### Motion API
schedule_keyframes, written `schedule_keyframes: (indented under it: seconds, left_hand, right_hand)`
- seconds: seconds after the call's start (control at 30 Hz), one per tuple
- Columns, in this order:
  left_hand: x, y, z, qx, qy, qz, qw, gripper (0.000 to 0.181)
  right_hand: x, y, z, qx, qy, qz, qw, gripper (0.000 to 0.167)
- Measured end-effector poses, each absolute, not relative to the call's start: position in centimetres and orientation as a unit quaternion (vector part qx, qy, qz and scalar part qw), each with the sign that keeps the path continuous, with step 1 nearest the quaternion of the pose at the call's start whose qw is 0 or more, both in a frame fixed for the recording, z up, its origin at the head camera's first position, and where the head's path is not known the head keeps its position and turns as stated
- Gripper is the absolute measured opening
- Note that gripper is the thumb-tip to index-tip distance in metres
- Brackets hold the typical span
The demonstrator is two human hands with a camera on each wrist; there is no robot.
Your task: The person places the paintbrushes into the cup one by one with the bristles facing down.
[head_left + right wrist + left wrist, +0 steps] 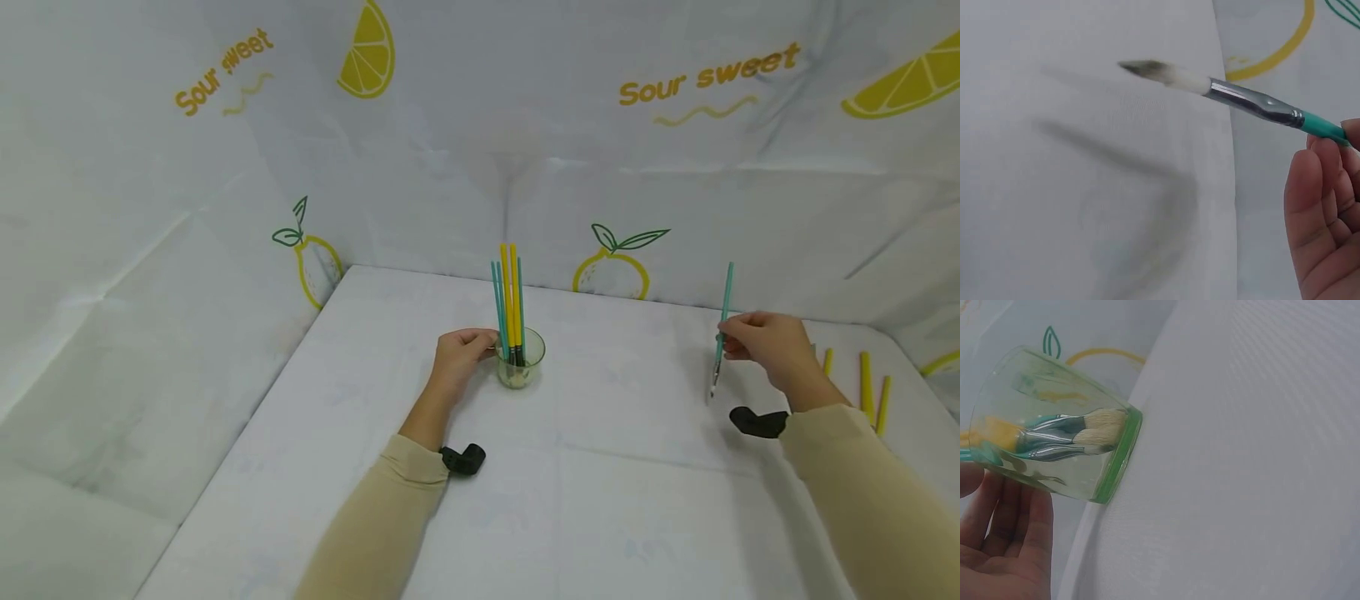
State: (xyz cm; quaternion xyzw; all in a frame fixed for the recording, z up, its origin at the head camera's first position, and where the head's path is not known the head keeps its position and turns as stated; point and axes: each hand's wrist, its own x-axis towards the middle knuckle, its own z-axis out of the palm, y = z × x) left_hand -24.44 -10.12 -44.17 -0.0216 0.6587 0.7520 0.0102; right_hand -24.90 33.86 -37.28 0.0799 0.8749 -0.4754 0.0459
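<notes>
Glass cup [536, 354], clear with a green tint, upright on the white worktop [600, 500], left of centre. Brushes in it, bristles down, handles well above the rim: two yellow brushes [515, 292], three thin teal brushes [521, 300]. Through the wall the left wrist view shows pale bristles near the thick green base and silvery ferrules.

Left hand [456, 357]: narrow, thumb and fingers pinching the cup's left side at the rim. Thumb cut off by the frame edge in the left wrist view.

Right hand [768, 343]: holds a single teal brush [727, 292] between thumb and fingertips, well apart from the cup, on the right. Brush near upright, bristles down; bristles white, dark at the tip, blurred in the right wrist view.

Beside the right sleeve [862, 483]: yellow handles [866, 383], three visible, lower parts hidden by the arm; type hard to make out.
</notes>
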Motion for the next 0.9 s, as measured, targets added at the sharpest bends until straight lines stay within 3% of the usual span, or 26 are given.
schedule_keyframes:
  seconds: [0.23, 0.9]
  left_hand:
    - [-24.3, -10.0, -44.0, -0.023, 0.658, 0.753, 0.008, 0.022]
    - [-24.3, -10.1, -44.0, -0.021, 0.665, 0.746, 0.019, 0.024]
  right_hand:
    - [-25.3, 29.6, -35.9, 0.039, 0.841, -0.540, 0.020, 0.029]
    - [-25.6, 15.5, -33.6, -0.091, 0.710, -0.691, -0.101, 0.012]
